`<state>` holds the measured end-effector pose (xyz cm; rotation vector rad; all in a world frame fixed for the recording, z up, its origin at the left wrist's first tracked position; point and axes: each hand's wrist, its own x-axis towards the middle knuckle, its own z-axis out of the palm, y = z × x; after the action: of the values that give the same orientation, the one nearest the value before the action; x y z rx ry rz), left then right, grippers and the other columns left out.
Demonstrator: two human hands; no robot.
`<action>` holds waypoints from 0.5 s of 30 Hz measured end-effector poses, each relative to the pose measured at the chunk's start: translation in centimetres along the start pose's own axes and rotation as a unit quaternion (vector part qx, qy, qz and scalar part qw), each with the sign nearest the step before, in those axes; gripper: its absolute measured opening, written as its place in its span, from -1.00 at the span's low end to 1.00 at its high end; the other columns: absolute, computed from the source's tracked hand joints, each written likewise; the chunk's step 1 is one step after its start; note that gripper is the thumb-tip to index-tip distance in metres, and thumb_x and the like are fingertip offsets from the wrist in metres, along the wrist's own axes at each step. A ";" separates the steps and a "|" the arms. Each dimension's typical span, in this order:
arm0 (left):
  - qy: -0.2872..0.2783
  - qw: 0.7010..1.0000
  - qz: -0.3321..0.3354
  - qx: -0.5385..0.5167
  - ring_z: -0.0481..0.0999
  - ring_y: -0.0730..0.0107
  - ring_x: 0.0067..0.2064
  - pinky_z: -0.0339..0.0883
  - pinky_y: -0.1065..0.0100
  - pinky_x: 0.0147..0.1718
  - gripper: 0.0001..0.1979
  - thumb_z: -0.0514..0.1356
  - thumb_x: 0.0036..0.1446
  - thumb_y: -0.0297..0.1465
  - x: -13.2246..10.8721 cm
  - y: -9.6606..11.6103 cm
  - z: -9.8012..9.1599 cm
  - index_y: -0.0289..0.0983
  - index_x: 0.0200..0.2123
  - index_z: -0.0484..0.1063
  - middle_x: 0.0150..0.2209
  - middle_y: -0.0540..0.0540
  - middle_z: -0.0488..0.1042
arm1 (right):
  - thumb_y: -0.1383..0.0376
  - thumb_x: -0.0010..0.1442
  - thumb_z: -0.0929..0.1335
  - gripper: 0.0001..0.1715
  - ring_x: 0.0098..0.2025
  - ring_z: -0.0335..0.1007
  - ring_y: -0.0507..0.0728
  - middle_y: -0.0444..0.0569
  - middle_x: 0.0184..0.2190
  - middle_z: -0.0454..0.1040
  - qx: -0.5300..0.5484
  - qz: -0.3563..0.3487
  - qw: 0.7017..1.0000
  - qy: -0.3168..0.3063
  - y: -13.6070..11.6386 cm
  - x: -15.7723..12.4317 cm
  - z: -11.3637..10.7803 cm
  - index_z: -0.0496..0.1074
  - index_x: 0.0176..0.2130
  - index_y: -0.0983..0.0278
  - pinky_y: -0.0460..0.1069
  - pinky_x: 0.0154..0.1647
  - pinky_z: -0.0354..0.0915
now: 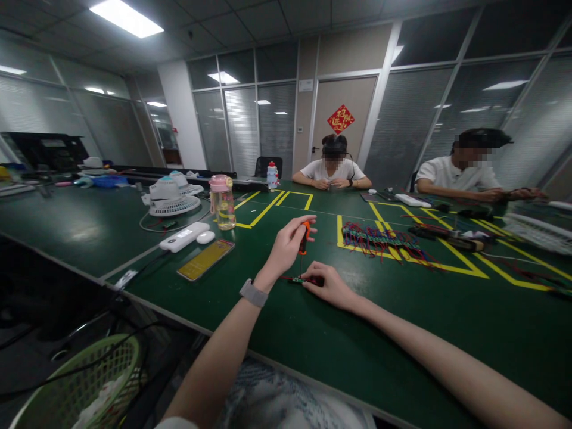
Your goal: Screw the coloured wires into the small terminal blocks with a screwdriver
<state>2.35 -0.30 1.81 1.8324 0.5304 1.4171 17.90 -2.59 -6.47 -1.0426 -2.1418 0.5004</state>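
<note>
My left hand [288,239] is wrapped round the orange and black handle of a screwdriver [305,238]. The shaft points straight down, and its tip meets a small green circuit board [297,280] lying on the table. My right hand [329,286] rests on the table and pinches the right end of that board between thumb and fingers. A dark red wire runs out from the board's left side. More wires seem to lie under my right fingers, partly hidden.
Beyond my right hand, several wired boards [379,238] lie in a row within yellow tape. To the left are a phone [206,260], a white power strip [184,236], a pink-lidded bottle [222,202] and a white fan [172,196]. Two people sit across the table [250,304].
</note>
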 end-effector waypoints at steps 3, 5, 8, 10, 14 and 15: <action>-0.009 0.999 -0.020 -0.028 0.45 0.44 -0.32 0.37 0.42 -0.35 -0.71 0.13 0.13 -0.28 0.0 0.0 0.1 -0.25 -0.10 0.43 -0.22 -0.11 0.43 | 0.34 0.08 0.37 -0.84 -0.43 0.29 0.01 -0.05 -0.39 0.39 0.007 0.013 1.000 0.002 0.1 0.1 0.0 0.54 -0.29 0.32 -0.08 -0.41 0.24; 0.024 1.000 0.002 0.010 0.41 0.47 -0.33 0.34 0.45 -0.35 -0.78 0.24 0.03 -0.29 -0.1 0.0 0.1 -0.25 -0.24 0.49 -0.27 -0.07 0.40 | 0.32 0.08 0.38 -0.84 -0.43 0.29 0.01 -0.05 -0.40 0.39 0.012 0.020 1.000 0.000 0.1 0.1 -0.1 0.55 -0.29 0.31 -0.08 -0.41 0.24; 0.047 0.997 0.034 0.055 0.40 0.42 -0.22 0.32 0.44 -0.26 -0.82 0.21 0.06 -0.29 -0.1 0.1 0.1 -0.24 -0.29 0.51 -0.22 -0.10 0.37 | 0.29 0.09 0.38 -0.82 -0.42 0.29 0.02 -0.05 -0.41 0.38 0.019 0.025 0.999 -0.004 0.2 0.2 -0.1 0.55 -0.28 0.31 -0.07 -0.40 0.24; 0.028 0.999 0.025 0.022 0.42 0.40 -0.18 0.34 0.41 -0.24 -0.75 0.10 0.16 -0.28 -0.1 0.1 0.1 -0.23 -0.19 0.50 -0.14 -0.14 0.38 | 0.27 0.10 0.38 -0.80 -0.42 0.29 0.02 -0.05 -0.41 0.38 0.021 0.025 0.999 -0.007 0.2 0.2 -0.1 0.55 -0.27 0.31 -0.07 -0.40 0.24; 0.001 0.998 -0.024 -0.055 0.47 0.41 -0.31 0.38 0.38 -0.32 -0.71 0.11 0.14 -0.25 0.1 0.0 0.0 -0.26 -0.12 0.45 -0.24 -0.12 0.45 | 0.27 0.11 0.37 -0.80 -0.43 0.29 0.02 -0.05 -0.41 0.39 0.022 0.024 0.999 -0.007 0.3 0.1 -0.1 0.55 -0.26 0.29 -0.07 -0.41 0.24; 0.014 0.999 -0.020 -0.037 0.46 0.42 -0.32 0.38 0.39 -0.33 -0.73 0.17 0.10 -0.26 0.1 0.0 0.0 -0.26 -0.17 0.47 -0.28 -0.09 0.45 | 0.27 0.10 0.38 -0.80 -0.43 0.29 0.02 -0.05 -0.41 0.39 0.022 0.024 0.999 -0.006 0.3 0.1 -0.1 0.55 -0.26 0.30 -0.07 -0.41 0.24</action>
<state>2.36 -0.19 1.88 1.7373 0.5184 1.4191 18.09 -2.29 -6.51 -1.0708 -2.1099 0.5758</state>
